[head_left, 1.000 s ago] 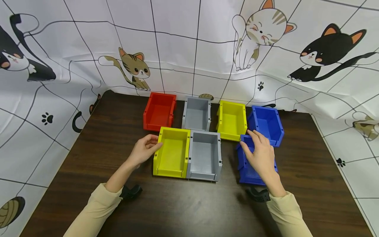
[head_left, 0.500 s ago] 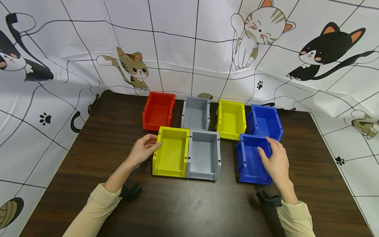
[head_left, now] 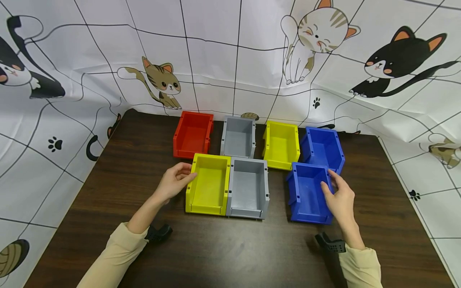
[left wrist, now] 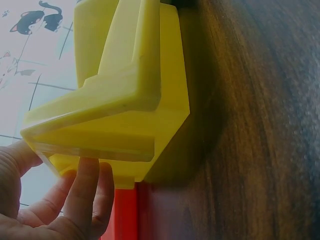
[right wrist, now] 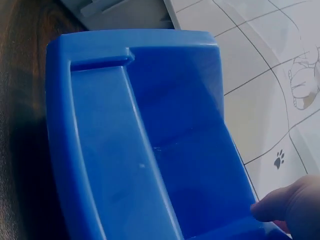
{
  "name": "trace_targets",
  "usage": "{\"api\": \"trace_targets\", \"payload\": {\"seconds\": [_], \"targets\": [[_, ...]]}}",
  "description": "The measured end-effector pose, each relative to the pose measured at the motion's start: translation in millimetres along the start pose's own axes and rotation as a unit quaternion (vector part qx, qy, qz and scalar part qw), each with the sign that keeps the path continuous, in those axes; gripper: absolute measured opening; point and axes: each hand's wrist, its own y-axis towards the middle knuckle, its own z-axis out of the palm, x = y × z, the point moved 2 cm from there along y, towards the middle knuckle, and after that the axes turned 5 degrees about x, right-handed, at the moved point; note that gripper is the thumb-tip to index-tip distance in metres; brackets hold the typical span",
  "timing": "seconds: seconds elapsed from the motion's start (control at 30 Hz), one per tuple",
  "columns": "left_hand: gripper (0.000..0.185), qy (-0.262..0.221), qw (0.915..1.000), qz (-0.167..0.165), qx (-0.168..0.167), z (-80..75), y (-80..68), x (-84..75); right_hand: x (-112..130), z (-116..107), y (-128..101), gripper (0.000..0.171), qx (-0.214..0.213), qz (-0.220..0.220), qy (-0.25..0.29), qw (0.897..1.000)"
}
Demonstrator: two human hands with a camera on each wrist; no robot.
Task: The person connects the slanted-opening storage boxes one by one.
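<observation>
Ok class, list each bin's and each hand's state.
Front yellow plastic bin: empty
Front gray plastic bin: empty
Front blue plastic bin: empty
Rear red plastic bin: empty
Rear gray plastic bin: empty
Rear yellow plastic bin: empty
Rear blue plastic bin: empty
Left hand: holding front yellow bin
Right hand: holding front blue bin

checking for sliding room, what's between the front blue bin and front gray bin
In the head view, only bare table lies between the front blue bin and front gray bin; the back yellow bin borders the gap's far end.
</observation>
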Motion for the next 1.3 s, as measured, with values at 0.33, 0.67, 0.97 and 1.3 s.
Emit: {"api": "trace_targets", "payload": {"seconds": [0.33,0.67,0.97,1.3], "targets": [[0.038,0.002,1.0000,0.001,-0.002,0.0,-0.7,-0.8,-5,-5,5,0.037,0.016,0.041,0.042,0.998],[0.039,0.001,1.0000,-0.004,-0.002,-0.3,0.0,0.6,-9,-8,7,0.037,0.045,0.090,0.078,0.992],[0.039,0.002,0.9999,-0.010,-0.003,0.0,-0.1,-0.1,-2,-10,7,0.037,0.042,0.090,0.070,0.993],[0.039,-0.005,1.0000,-0.003,-0.001,-0.6,-0.2,1.5,22,-19,12,0.037,0.032,0.074,0.073,0.994]]}}
